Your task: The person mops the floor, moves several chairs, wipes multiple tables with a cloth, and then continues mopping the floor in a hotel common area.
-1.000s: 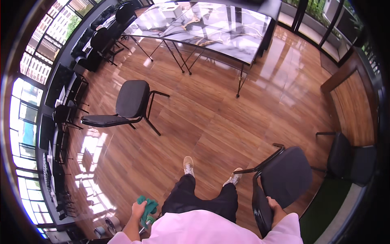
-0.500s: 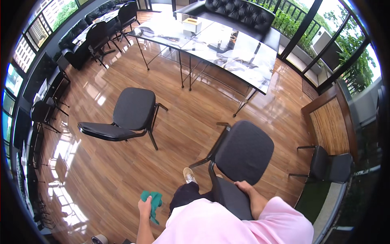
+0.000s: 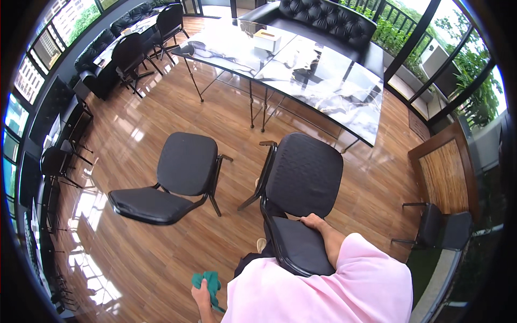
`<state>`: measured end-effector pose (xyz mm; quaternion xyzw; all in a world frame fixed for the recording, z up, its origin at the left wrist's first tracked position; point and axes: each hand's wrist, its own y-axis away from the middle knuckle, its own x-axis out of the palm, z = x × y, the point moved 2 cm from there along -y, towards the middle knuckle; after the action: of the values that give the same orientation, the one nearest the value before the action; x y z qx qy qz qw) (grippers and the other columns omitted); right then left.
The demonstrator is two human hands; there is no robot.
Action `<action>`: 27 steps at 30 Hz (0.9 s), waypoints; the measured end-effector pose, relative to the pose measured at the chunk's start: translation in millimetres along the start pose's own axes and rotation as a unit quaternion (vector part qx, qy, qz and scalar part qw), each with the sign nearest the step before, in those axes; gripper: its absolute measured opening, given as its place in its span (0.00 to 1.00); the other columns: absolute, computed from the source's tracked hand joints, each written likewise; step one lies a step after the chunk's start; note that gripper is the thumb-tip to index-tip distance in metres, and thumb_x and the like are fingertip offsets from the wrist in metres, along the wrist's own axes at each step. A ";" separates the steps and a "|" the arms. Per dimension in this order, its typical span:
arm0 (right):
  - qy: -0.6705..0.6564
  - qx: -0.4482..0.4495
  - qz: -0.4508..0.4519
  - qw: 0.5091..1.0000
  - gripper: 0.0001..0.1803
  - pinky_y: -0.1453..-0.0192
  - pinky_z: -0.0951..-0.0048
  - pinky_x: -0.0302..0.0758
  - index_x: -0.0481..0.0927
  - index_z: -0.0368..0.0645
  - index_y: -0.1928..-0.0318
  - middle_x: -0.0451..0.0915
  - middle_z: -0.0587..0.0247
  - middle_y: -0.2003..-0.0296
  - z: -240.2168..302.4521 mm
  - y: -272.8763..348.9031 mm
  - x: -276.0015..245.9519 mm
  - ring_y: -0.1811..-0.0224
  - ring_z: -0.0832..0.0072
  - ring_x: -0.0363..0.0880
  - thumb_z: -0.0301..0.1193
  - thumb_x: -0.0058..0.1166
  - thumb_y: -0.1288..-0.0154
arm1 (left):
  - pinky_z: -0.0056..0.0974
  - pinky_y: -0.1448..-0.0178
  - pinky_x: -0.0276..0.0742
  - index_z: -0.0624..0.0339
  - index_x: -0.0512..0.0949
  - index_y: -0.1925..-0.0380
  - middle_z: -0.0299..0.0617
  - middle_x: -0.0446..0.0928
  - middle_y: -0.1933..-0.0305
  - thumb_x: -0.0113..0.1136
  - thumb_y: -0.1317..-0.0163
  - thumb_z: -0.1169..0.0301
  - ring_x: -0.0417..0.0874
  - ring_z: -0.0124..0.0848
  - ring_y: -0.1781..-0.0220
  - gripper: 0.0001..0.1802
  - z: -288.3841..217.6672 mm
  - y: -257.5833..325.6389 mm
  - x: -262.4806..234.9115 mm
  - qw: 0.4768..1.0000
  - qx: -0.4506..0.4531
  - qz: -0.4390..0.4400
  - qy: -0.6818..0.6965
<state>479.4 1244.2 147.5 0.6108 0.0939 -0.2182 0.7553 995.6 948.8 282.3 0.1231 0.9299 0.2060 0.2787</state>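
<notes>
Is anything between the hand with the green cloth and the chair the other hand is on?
Only the person's own body. The left hand holds the cloth low, left of the pink sleeve; the right hand rests on the chair.

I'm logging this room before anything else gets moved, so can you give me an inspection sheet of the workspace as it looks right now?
Surface: glossy wooden plank floor, with window glare at the left.
Job's things: black padded chair right in front of the person, its back toward the table; green cloth bunched in the left hand.
Clutter: second black chair standing apart to the left; small box on the long marble-top table.
Hands: left hand closed on the cloth; right hand resting on the near chair's seat.
Cables: nothing seen.
Surroundings: black tufted sofa, more black chairs along the edges, windows with greenery outside.
</notes>
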 end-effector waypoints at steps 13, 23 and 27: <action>-0.034 0.068 -0.087 0.993 0.38 0.28 0.55 0.69 0.80 0.25 0.46 0.76 0.29 0.41 152.8 -202.2 -189.0 0.33 0.44 0.73 0.51 0.49 0.39 | 0.41 0.47 0.77 0.65 0.79 0.46 0.48 0.84 0.51 0.59 0.32 0.67 0.81 0.40 0.53 0.18 -109.7 -43.2 63.0 0.976 -0.068 0.063 -0.199; -0.027 0.061 -0.177 0.982 0.40 0.27 0.55 0.66 0.80 0.26 0.44 0.74 0.29 0.39 204.3 -356.5 -302.5 0.31 0.43 0.70 0.55 0.48 0.38 | 0.45 0.51 0.80 0.68 0.86 0.61 0.52 0.87 0.63 0.69 0.45 0.61 0.88 0.40 0.61 0.20 -135.0 -38.6 85.7 0.934 -0.275 -0.068 -0.218; 0.012 0.082 -0.179 0.980 0.39 0.27 0.57 0.66 0.81 0.27 0.46 0.76 0.29 0.42 224.9 -381.9 -330.4 0.31 0.44 0.71 0.54 0.47 0.38 | 0.43 0.55 0.79 0.68 0.85 0.63 0.48 0.86 0.67 0.67 0.43 0.63 0.86 0.36 0.64 0.17 -157.5 -29.3 99.4 0.928 -0.302 -0.095 -0.196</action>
<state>-11.5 1037.9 -1.1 0.6469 0.1926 -0.3491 0.6500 821.6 907.5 342.2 -0.0175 0.7580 0.4216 0.4974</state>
